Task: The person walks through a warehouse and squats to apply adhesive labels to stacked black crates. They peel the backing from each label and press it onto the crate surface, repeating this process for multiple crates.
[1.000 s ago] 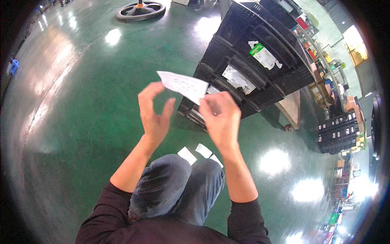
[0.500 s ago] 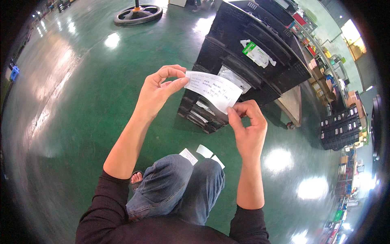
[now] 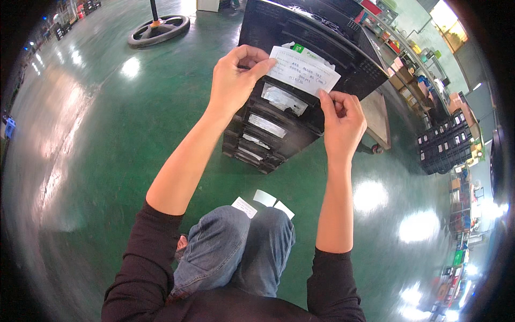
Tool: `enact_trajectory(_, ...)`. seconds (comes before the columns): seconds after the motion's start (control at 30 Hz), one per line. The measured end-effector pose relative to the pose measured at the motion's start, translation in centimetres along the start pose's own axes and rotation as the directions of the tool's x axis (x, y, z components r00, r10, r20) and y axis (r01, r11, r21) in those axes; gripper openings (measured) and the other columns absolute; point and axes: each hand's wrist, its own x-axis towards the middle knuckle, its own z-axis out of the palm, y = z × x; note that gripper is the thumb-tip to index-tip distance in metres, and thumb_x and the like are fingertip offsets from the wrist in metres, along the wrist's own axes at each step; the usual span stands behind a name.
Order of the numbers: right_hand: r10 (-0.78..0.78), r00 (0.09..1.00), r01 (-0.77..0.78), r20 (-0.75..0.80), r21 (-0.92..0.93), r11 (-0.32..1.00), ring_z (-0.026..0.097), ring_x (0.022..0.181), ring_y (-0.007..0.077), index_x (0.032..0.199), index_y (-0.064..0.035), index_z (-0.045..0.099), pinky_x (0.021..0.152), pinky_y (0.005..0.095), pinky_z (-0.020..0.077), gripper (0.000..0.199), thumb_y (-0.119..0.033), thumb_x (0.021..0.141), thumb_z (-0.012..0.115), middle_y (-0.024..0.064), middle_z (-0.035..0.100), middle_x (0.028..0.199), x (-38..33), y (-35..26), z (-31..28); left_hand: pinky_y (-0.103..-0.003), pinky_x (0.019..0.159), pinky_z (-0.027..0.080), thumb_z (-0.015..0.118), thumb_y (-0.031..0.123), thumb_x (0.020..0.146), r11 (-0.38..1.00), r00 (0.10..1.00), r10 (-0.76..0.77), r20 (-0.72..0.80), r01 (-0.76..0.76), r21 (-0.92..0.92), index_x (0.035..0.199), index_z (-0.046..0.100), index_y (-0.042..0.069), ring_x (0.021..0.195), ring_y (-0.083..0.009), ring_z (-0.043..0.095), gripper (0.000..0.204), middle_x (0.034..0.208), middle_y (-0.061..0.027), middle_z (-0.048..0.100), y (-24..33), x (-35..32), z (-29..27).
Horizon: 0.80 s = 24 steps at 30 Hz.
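Observation:
A white paper label (image 3: 303, 72) with handwriting is stretched between my two hands, in front of a tall stack of black plastic crates (image 3: 338, 49). My left hand (image 3: 242, 75) pinches its upper left corner between thumb and fingers. At its lower right corner, my right hand (image 3: 344, 121) has it in a pinch. Behind the label, a green and white label (image 3: 298, 48) on an upper crate is mostly covered; I cannot tell whether the papers touch. Lower down the stack, a torn white label (image 3: 284, 99) and another white label (image 3: 267, 126) show on the crate fronts.
Several white paper slips (image 3: 264, 197) lie by my knees on the green floor (image 3: 112, 134). A wheel-like base (image 3: 159, 32) with a post stands far left. To the right are a board on casters (image 3: 378, 121), stacked black crates (image 3: 444, 145) and shelves with boxes (image 3: 410, 88).
Both hands have moved up with the label, toward the upper crate's green and white label. The label is flatter now. More of the lower crate labels shows beneath it.

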Motion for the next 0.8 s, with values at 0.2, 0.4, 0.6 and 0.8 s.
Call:
enact_trajectory(0.2, 0.0, 0.997, -0.013, -0.077, -0.167, 0.986, 0.051, 0.057, 0.0149, 0.078, -0.0048, 0.068, 0.055, 0.0303, 0.0417, 0.02, -0.024, 0.078, 0.073, 0.0022, 0.055, 0.068, 0.5, 0.4, 1.4, -0.026, 0.062, 0.045, 0.074, 0.013, 0.074, 0.984, 0.964, 0.175, -0.2, -0.164, 0.072, 0.081, 0.069, 0.005, 0.063, -0.0117, 0.054, 0.012, 0.074, -0.0027, 0.062, -0.9, 1.4, 1.8)
enact_trajectory(0.4, 0.012, 0.993, -0.043, -0.12, -0.255, 0.966, 0.052, 0.056, 0.0163, 0.076, -0.008, 0.068, 0.054, 0.0314, 0.0419, 0.02, -0.027, 0.079, 0.071, 0.001, 0.055, 0.067, 0.6, 0.6, 2.0, -0.027, 0.06, 0.044, 0.074, 0.013, 0.073, 0.966, 0.937, 0.239, -0.255, -0.203, 0.162, 0.08, 0.07, 0.007, 0.061, -0.0135, 0.053, 0.01, 0.07, -0.0032, 0.059, -1.3, 1.4, 2.6)
enact_trajectory(0.6, -0.011, 0.987, -0.035, -0.157, -0.289, 0.957, 0.052, 0.054, 0.0158, 0.074, -0.0089, 0.068, 0.051, 0.0316, 0.0413, 0.02, -0.028, 0.079, 0.072, 0.0002, 0.054, 0.065, 0.6, 0.7, 2.3, -0.028, 0.06, 0.044, 0.074, 0.012, 0.073, 0.974, 0.93, 0.219, -0.295, -0.193, 0.116, 0.079, 0.069, 0.008, 0.061, -0.014, 0.053, 0.009, 0.07, -0.003, 0.059, -1.6, 1.5, 3.2)
enact_trajectory(0.8, -0.036, 0.978, -0.026, -0.206, -0.29, 0.957, 0.052, 0.053, 0.0156, 0.073, -0.0091, 0.067, 0.049, 0.0315, 0.0413, 0.02, -0.027, 0.078, 0.072, -0.0002, 0.054, 0.065, 0.5, 0.8, 2.8, -0.022, 0.059, 0.042, 0.073, 0.008, 0.076, 0.958, 0.909, 0.277, -0.312, -0.239, 0.156, 0.083, 0.069, 0.005, 0.064, -0.0075, 0.051, 0.009, 0.073, -0.0001, 0.058, -1.8, 1.4, 3.5)
